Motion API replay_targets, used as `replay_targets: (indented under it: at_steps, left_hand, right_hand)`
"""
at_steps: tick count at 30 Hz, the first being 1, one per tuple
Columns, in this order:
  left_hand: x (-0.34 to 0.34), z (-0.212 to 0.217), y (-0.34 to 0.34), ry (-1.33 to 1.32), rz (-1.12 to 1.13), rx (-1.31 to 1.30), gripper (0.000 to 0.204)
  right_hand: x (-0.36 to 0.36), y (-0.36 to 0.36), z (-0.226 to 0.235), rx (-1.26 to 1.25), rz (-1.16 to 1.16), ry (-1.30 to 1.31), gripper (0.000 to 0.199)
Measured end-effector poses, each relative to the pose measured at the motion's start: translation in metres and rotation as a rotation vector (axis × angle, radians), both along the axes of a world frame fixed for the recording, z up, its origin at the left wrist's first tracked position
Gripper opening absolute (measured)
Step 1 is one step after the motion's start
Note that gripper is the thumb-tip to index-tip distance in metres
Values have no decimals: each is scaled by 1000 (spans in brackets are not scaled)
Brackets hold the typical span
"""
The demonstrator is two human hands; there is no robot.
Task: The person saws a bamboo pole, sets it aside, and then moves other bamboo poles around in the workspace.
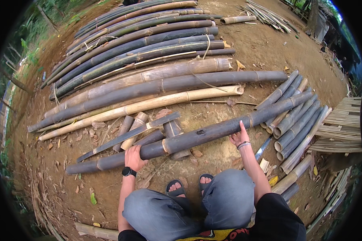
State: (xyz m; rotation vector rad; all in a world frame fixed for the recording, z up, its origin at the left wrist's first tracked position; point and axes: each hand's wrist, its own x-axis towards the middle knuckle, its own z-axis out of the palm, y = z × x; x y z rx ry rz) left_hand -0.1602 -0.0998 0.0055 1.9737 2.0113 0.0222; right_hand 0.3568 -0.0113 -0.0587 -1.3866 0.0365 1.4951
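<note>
A long dark bamboo pole slants across in front of me, its left end low by the ground and its right end over a row of shorter poles. Near its left part, my left hand is closed round it just beside a joint. My right hand grips it from the near side, close to another joint, thumb and fingers against the bamboo. Behind the pole lies a flat split bamboo strip, across several short bamboo pieces that it partly hides. A saw blade shows to the right of my right hand.
Long bamboo poles lie in rows beyond. Several cut dark lengths rest at the right, next to a stack of thin slats. My sandalled feet stand on bare soil. More bamboo lies at lower left.
</note>
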Motion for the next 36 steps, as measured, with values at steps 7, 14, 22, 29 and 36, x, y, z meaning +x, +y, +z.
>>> replay_targets:
  at_steps: [7, 14, 22, 29, 36]
  left_hand:
    - [12, -16, -15, 145, -9, 403, 82]
    - [22, -29, -14, 136, 85, 409, 86]
    - [-3, 4, 7, 21, -52, 213, 75]
    - [-20, 16, 28, 25, -154, 22, 75]
    - [-15, 17, 22, 118, -217, 2, 83]
  right_hand:
    - [-5, 11, -39, 384, -128, 199, 77]
    - [-23, -38, -12, 142, -69, -543, 63]
    - [-15, -5, 117, 827, 1056, -1889, 77]
    - [-22, 94, 103, 693, 2110, -1728, 94]
    - [-22, 107, 76, 360, 2261, -1358, 87]
